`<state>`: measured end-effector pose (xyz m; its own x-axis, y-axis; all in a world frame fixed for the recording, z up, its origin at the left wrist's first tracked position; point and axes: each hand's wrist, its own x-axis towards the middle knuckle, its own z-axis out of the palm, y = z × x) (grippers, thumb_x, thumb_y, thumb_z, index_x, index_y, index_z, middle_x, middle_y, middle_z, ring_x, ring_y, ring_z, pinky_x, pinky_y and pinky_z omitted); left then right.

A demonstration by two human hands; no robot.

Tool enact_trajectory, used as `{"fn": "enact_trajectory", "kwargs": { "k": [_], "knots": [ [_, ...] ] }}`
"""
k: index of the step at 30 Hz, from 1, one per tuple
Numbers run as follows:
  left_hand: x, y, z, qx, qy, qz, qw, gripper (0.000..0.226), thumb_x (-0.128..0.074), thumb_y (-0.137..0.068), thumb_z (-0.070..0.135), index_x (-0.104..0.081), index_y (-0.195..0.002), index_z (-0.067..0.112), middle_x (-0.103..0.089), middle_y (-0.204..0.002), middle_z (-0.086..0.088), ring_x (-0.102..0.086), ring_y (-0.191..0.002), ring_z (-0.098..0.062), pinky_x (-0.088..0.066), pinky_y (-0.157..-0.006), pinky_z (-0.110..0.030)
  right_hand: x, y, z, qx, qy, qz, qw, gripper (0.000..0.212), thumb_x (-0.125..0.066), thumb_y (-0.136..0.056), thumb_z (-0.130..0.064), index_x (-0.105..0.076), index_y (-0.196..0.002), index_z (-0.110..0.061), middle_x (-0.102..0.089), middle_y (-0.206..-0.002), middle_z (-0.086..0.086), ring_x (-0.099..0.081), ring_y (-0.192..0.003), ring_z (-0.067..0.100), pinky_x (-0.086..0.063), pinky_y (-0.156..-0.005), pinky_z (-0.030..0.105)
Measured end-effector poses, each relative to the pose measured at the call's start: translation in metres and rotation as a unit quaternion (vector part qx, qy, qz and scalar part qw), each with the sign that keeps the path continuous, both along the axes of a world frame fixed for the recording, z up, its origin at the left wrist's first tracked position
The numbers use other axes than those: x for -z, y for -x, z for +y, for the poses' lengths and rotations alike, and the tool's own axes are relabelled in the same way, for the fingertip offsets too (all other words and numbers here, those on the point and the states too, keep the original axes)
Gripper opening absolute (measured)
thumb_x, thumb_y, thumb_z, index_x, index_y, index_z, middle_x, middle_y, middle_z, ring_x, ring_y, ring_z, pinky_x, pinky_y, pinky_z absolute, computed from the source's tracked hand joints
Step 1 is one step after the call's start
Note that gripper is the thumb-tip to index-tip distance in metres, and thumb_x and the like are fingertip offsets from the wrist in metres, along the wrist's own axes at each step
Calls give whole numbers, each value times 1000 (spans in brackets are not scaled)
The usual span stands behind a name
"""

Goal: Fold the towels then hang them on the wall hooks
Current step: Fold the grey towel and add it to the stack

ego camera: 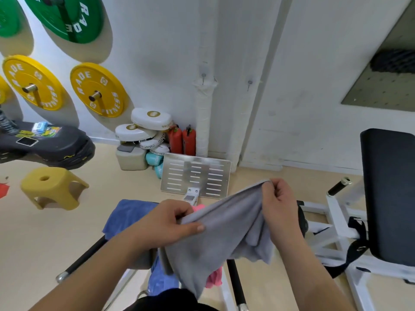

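Grey towel (224, 234) is held in the air above a blue towel (125, 214) and a pink towel (214, 279); its upper edge is pinched by the left hand (170, 223) and right hand (278, 198).

The grey towel (224, 232) hides most of the pink towel (214, 280), leaving 2 scraps. The top edge cuts the green plate (67, 16). The 2 wall hooks (203, 77) are small, perhaps plain pegs.
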<state>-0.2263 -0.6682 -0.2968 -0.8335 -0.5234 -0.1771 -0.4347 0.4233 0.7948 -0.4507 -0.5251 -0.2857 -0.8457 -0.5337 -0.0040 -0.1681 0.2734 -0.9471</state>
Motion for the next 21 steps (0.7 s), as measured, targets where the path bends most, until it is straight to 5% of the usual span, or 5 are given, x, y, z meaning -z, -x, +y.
{"fn": "enact_trajectory", "kwargs": {
  "k": [7,14,17,21],
  "knots": [
    [20,-40,-31,19,32,-183,982,28,-80,-82,45,-69,-80,19,-57,-65,9,-50,-60,0,-40,-60,-19,14,52,14,62,-49,-7,997,19,-59,-101,-31,-65,-95,-15,-68,-85,4,-65,-83,20,-49,-71,35],
    [-7,-46,-21,-131,-148,-35,980,5,-76,-90,17,-77,-86,20,-78,-85,0,-70,-80,-10,-53,-71,-25,22,57,18,43,-108,-32,993,21,-64,-99,-37,-65,-97,-16,-71,-88,0,-69,-90,24,-53,-80,42],
    [-21,-12,6,-237,-243,60,939,9,-70,-95,15,-78,-93,18,-78,-95,-6,-70,-86,-14,-56,-70,-28,17,27,4,-35,-87,-75,993,19,-64,-100,-35,-64,-97,-17,-75,-90,5,-71,-86,22,-57,-76,37],
    [-28,37,46,-310,-346,128,876,11,-69,-96,14,-79,-100,17,-78,-97,-8,-70,-89,-19,-58,-88,-36,4,-21,-11,-120,-49,-91,987,16,-59,-103,-32,-59,-95,-17,-69,-82,6,-59,-69,12,-46,-60,21]
  ]
}}
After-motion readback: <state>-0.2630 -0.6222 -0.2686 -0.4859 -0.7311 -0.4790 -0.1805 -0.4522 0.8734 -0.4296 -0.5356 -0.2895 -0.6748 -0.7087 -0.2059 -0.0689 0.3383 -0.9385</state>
